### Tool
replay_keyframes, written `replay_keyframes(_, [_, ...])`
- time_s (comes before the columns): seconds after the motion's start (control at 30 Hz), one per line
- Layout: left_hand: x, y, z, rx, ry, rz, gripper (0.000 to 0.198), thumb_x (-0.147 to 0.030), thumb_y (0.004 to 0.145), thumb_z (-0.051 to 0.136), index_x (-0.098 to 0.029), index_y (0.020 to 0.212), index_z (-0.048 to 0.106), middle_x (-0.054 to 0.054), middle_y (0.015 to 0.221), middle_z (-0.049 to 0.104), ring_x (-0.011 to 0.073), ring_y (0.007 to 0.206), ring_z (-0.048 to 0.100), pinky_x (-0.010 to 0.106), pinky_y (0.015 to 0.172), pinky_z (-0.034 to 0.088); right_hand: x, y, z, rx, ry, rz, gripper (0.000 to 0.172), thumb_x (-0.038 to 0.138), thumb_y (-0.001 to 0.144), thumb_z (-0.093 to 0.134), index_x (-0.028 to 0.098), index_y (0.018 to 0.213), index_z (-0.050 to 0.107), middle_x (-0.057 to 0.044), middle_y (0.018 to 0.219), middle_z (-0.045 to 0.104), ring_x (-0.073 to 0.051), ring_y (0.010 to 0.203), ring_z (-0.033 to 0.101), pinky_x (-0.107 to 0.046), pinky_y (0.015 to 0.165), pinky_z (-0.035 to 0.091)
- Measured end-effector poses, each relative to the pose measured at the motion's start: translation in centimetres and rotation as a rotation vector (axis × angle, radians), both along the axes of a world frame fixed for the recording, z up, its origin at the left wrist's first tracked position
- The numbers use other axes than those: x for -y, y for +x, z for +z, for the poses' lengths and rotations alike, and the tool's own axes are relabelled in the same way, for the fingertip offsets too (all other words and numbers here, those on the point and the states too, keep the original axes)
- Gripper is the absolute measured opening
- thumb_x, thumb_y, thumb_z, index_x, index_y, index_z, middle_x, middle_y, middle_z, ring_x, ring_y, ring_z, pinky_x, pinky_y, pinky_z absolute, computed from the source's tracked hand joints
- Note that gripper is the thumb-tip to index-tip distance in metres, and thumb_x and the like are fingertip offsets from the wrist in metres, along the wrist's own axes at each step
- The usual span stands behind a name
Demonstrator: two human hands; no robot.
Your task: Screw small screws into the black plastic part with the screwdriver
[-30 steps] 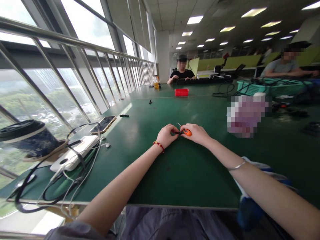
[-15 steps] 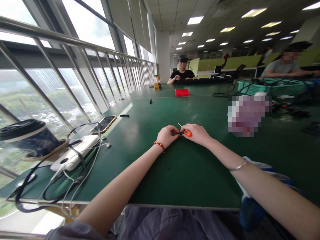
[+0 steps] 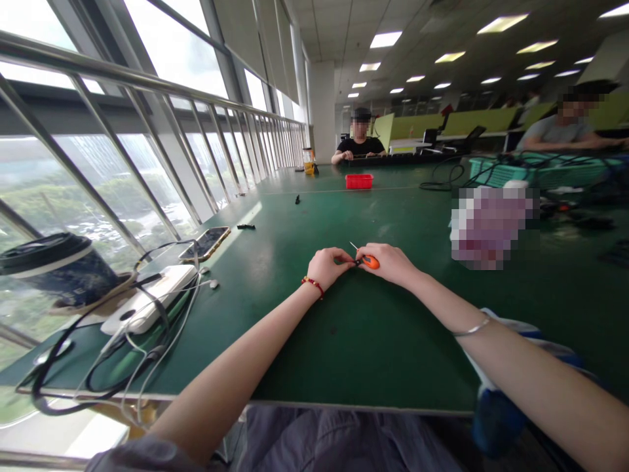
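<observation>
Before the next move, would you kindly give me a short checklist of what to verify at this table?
1. Orange-handled tool held in the right hand: ok.
2. Left hand close to the right, fingertips at the small dark piece: ok.
3. Left hand's firm grip on that piece: cannot tell; it is mostly hidden.
4. Cables on the left away from both hands: ok.
5. Phone out of the hands' way: ok.
6. Contents of the red basket: cannot tell from here.
</observation>
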State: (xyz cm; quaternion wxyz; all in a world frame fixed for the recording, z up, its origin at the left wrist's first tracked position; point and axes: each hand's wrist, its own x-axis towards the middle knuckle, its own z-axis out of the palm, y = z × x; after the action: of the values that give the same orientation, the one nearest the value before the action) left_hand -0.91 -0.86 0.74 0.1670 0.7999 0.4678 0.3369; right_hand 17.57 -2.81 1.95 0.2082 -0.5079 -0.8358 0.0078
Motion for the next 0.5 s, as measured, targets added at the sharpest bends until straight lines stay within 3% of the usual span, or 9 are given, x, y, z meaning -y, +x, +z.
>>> replay_keyframes(0.5, [-0.09, -0.13, 0.1, -0.079, 0.068, -0.068, 0.015, -0.028, 0.079, 0.063, -0.023, 0.085, 0.075, 0.0, 0.087, 0.071, 0.0145, 0.078, 0.062, 0.025, 0.074, 0.048, -0.14, 0.09, -0.05, -0.001, -0.005, 0.003, 0.013, 0.028, 0.079, 0.059, 0.026, 0.091, 0.064, 0.001, 0.094, 0.065, -0.016, 0.082, 0.059, -0.024, 0.059, 0.034])
